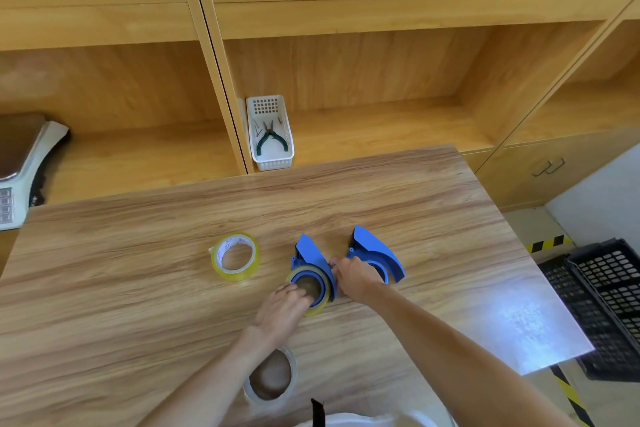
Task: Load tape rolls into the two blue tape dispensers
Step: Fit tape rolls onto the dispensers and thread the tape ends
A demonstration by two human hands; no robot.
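Wooden table (138, 288), left hand (282, 305) and right hand (356, 279) gripping tape-loaded blue dispenser (311, 258), spare roll (235, 256) left.

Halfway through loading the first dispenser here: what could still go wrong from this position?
1. The tape roll looks only partly seated on the left dispenser; pushed at an angle by the left hand, it may jam or pop off.
2. The right hand steadies that dispenser right beside the empty dispenser, and could knock it.
3. The clear roll lies under the left forearm near the table edge and might get swept off.
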